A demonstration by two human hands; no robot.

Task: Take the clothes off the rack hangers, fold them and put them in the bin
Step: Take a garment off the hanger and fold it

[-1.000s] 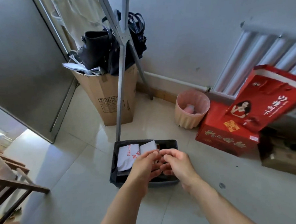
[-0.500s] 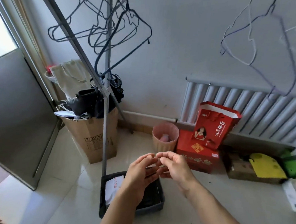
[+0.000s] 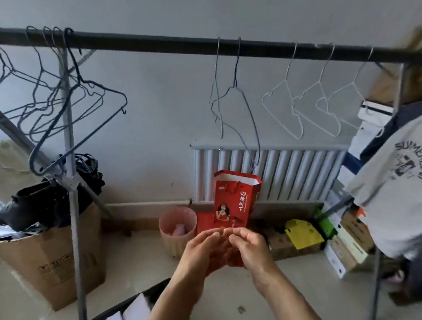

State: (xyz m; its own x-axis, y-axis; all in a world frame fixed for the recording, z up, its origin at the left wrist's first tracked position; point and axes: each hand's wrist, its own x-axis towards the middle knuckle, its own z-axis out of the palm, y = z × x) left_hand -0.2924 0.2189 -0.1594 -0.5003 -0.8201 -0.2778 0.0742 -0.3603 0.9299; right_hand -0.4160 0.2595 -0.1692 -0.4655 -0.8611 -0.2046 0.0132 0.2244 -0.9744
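Up and far right of the hands hung the pale grey printed T-shirt [image 3: 398, 186], draped straight down, nearer the right hand [image 3: 247, 248] than the left hand [image 3: 203, 254]. Both were empty, loosely curled, fingertips [image 3: 214, 235] touching; the black plastic bin [image 3: 134, 301] sat below them.

T-shirt print: arched dark letters "SUMERLIMI", the ends lost in folds, on the grey T-shirt [image 3: 398, 186] up and far right of the right hand [image 3: 246, 248].
Gift bag: white vertical characters "山楂树下" on the red paper bag [image 3: 234, 201], directly above the left hand [image 3: 204, 253].
Cardboard box [image 3: 47, 268]: dark printed marks, well left of the left hand, too small to read.
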